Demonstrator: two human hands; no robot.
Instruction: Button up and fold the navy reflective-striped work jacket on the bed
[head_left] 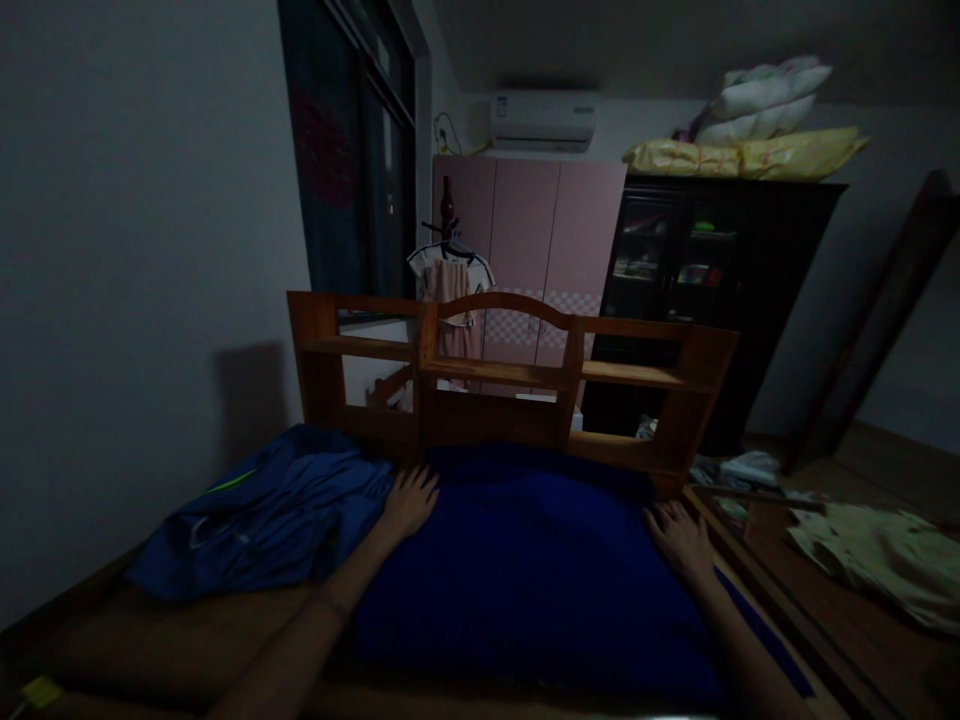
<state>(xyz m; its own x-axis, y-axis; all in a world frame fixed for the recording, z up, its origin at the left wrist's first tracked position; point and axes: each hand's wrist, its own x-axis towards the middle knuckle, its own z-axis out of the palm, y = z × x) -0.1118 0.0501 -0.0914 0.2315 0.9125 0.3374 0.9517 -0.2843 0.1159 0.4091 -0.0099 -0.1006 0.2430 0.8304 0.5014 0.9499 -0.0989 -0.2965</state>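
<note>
A dark blue cloth (532,570) lies spread flat on the wooden bed surface (150,650) in front of me. My left hand (409,500) rests open on the cloth's far left corner, fingers spread. My right hand (679,540) lies open and flat on its far right corner. A crumpled lighter blue garment (270,515) with a green stripe is piled just left of my left hand, touching the cloth's edge.
A wooden headboard with shelves (510,375) stands right behind the cloth. Beyond are a pink wardrobe (540,240), a dark cabinet (705,280) with bedding on top and clothes on a hanger (450,275). A pale cloth (877,550) lies on the right.
</note>
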